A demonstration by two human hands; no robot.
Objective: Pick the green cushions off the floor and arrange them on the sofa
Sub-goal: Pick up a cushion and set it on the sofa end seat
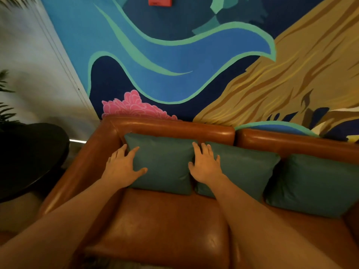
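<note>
Three green cushions lean upright against the backrest of a brown leather sofa (171,226). The left cushion (165,164) stands in the sofa's left corner. My left hand (124,166) rests on its left edge with fingers spread and straight. My right hand (206,164) lies flat with straight fingers at the seam between the left cushion and the middle cushion (246,171). The right cushion (314,183) stands beside the middle one, untouched.
A dark round table (29,158) stands left of the sofa's armrest (83,167). Plant leaves (5,113) show at the far left. A painted mural wall (174,65) rises right behind the backrest. The seat cushion in front is bare leather.
</note>
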